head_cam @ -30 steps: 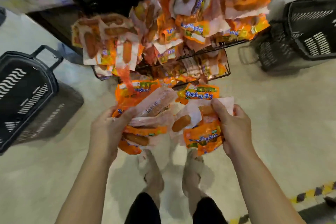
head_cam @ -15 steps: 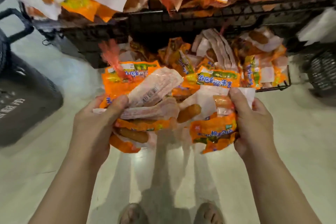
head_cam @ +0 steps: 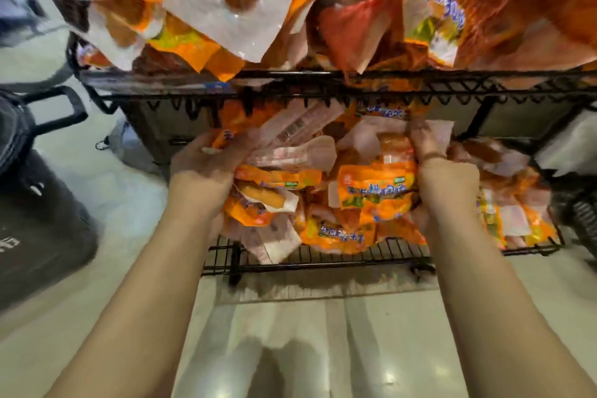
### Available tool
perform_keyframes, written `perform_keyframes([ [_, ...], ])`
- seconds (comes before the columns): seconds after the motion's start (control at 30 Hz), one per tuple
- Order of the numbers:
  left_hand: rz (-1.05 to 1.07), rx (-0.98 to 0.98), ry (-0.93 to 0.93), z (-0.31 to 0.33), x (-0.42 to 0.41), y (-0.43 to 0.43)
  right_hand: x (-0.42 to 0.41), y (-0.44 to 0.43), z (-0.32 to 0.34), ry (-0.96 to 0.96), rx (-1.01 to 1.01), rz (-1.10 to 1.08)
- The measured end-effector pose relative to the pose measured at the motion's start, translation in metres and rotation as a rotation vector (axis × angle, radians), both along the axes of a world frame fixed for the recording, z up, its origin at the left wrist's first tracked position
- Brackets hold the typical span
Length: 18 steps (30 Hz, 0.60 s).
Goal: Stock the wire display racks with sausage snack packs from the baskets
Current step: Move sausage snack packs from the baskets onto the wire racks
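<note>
Both hands have moved forward since half a second ago, from over the bare floor in front of the lower rack shelf to above it, and the feet have dropped out of view. Left hand grips the left side of the bundle of sausage packs, fingers curled under, thumb across a pale barcode pack on top. Right hand has its grip curled round the right side of the same bundle, thumb over the top pack. Motion blur, so single fingers are hard to tell. Bundle is over the lower rack shelf, touching or just above the loose packs already lying there; cannot tell which. Loose packs fill the shelf's right part. Directly above the lower rack shelf is the upper shelf, piled with more orange packs that hang over its front edge. Left of the lower rack shelf stands a black basket on the floor. Right of the shelf, part of a second basket is at frame edge.
</note>
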<state>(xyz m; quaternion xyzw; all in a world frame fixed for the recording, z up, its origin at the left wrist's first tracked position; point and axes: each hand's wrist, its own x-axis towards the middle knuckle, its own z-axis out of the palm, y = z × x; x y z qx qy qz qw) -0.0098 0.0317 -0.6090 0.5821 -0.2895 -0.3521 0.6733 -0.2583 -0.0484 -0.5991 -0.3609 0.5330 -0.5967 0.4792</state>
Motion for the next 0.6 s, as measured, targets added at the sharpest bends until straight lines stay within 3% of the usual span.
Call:
perform_keyframes([
  [0.2,0.106,0.198,-0.108,-0.017,-0.007,-0.014,0.011,-0.01,-0.027,0.14,-0.075,0.031],
  [0.43,0.21,0.507,-0.699,-0.014,-0.008,-0.016,0.012,-0.015,-0.03,0.662,-0.035,0.121],
  [0.6,0.076,0.258,-1.161,-0.022,-0.004,-0.003,0.017,-0.008,-0.031,1.18,0.031,0.061],
])
